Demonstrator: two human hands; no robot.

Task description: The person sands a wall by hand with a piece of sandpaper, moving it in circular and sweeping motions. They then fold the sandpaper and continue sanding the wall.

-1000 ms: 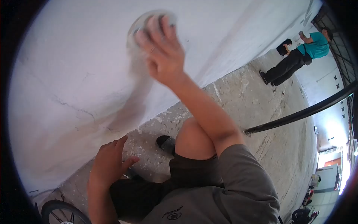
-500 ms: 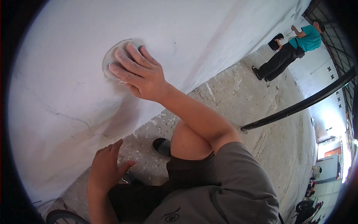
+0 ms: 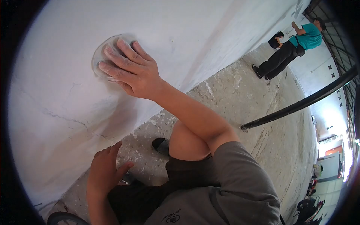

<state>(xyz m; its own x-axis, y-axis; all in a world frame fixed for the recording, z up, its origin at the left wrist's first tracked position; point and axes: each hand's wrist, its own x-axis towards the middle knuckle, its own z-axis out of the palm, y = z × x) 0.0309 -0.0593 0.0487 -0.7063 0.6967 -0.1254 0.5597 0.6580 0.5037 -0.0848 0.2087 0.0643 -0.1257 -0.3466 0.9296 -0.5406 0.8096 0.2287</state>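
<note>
My right hand (image 3: pixel 137 73) presses a round, pale sanding disc (image 3: pixel 98 56) flat against the white wall (image 3: pixel 180 22). Its fingers are dusted white and spread over the disc, hiding much of it. Grey smudges and a thin crack mark the wall below. Lower down, my left hand (image 3: pixel 105 165) hovers near the foot of the wall with nothing in it. Its thumb stands apart from the fingers, and it does not touch the disc.
Grey concrete floor (image 3: pixel 225 101) with pale flecks borders the wall. A black pole (image 3: pixel 296 107) slants in from the right. A person in a teal shirt (image 3: pixel 311 36) stands by the far wall, near another person (image 3: pixel 276 39). A wheel (image 3: pixel 65 217) shows at bottom left.
My right hand and the disc have slid a short way left and slightly up along the wall. My left hand stays nearly where it was.
</note>
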